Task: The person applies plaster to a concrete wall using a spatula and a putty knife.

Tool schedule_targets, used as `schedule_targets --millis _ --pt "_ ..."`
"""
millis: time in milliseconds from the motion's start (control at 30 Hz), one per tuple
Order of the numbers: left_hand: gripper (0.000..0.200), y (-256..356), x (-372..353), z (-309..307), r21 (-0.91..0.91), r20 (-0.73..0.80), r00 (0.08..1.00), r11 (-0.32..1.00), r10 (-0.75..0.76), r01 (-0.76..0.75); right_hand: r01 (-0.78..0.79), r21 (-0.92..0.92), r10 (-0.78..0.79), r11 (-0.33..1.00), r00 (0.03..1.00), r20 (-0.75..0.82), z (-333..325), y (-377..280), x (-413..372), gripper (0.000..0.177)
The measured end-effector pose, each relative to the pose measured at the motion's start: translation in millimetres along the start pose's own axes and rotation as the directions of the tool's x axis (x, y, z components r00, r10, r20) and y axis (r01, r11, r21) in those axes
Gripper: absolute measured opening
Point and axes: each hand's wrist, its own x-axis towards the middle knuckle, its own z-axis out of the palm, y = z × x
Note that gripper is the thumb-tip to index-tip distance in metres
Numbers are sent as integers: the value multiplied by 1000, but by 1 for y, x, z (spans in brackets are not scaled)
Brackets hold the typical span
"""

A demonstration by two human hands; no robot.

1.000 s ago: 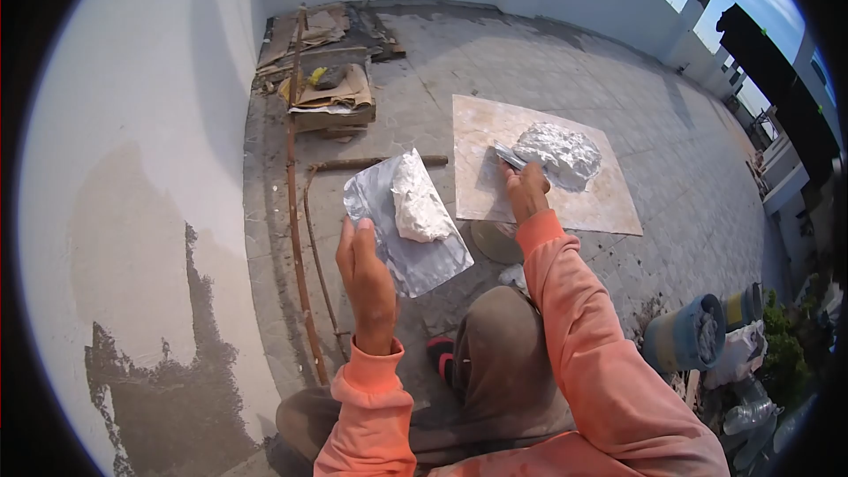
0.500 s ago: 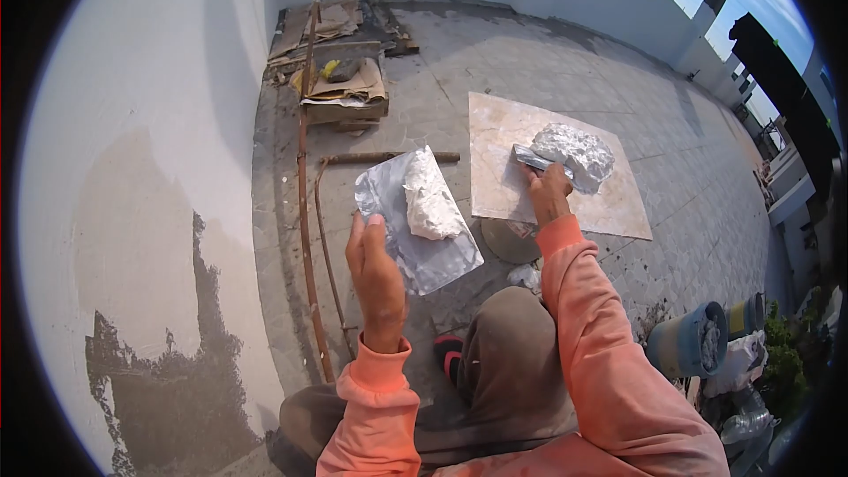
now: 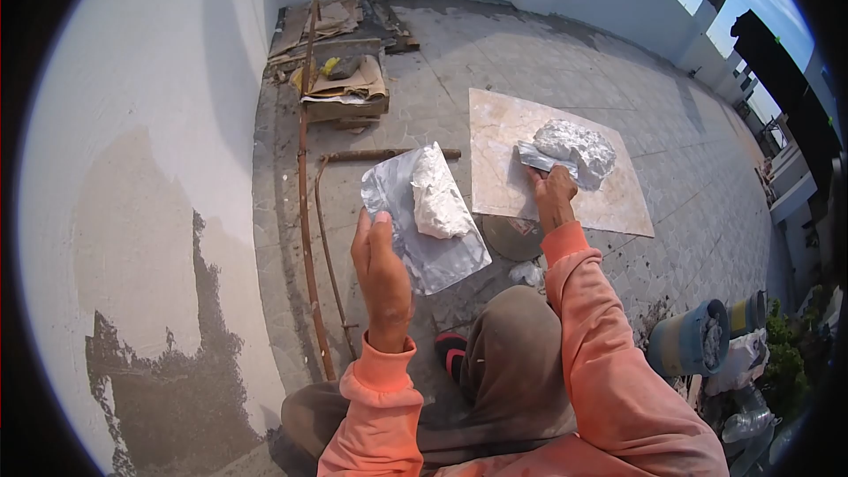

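My left hand grips a flat metal plate by its near left side. A thick lump of white plaster lies on that plate, toward its right half. My right hand is closed around a putty knife with a wide metal blade; its handle is hidden by my fingers. The blade touches the near left side of a larger white plaster heap. That heap rests on a pale square board, which sits on top of a bucket.
To the left stands a wall with a bare grey patch low down. Rusty rods run along its foot. Cardboard and wood scraps lie beyond. A blue bucket and a plastic bottle are at the lower right.
The metal plate in my left hand has shifted slightly right. My right hand has moved a little to the right, with the putty knife blade turned more face-up against the plaster heap.
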Motion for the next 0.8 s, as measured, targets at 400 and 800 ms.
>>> schedule_targets --millis 400,800 --pt "35 -2 -1 6 7 -1 1000 1000 -4 4 70 -123 -55 990 991 125 -19 -2 9 30" --pt "35 -18 3 7 -72 13 985 983 -169 170 -54 -98 88 994 919 384 -30 -48 -3 27"
